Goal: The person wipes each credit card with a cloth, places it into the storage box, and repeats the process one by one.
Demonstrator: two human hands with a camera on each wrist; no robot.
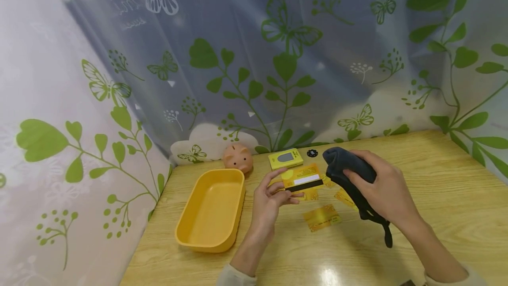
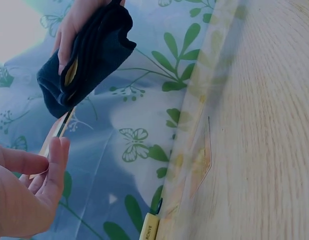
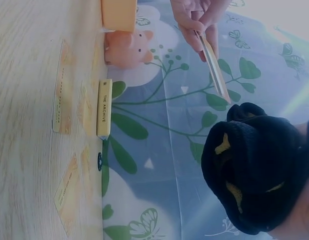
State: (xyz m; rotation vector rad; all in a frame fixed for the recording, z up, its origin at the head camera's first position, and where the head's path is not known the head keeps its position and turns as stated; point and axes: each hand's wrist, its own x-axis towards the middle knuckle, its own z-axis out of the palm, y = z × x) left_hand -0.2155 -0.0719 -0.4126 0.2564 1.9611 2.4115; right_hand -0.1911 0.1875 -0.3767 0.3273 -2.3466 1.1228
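In the head view my left hand (image 1: 267, 197) pinches a gold bank card (image 1: 302, 174) between thumb and fingers, its black stripe and white strip facing me. To the right of it, my right hand (image 1: 384, 184) grips a bunched dark navy cloth (image 1: 349, 167) with a thin strap hanging below. The left wrist view has the card's far end right at the lower edge of the cloth (image 2: 102, 60). Yellow patches show within the folds of the cloth (image 3: 259, 165) in the right wrist view. Several more gold cards lie on the table below the hands, including one card (image 1: 322, 218) nearest me.
A yellow plastic tray (image 1: 210, 215) stands left of my hands on the wooden table (image 1: 448, 197). Behind it sits a pink piggy bank (image 1: 238, 159). A yellow box (image 1: 285, 159) and a black poker chip (image 1: 312, 153) lie near the patterned curtain (image 1: 238, 56) at the back.
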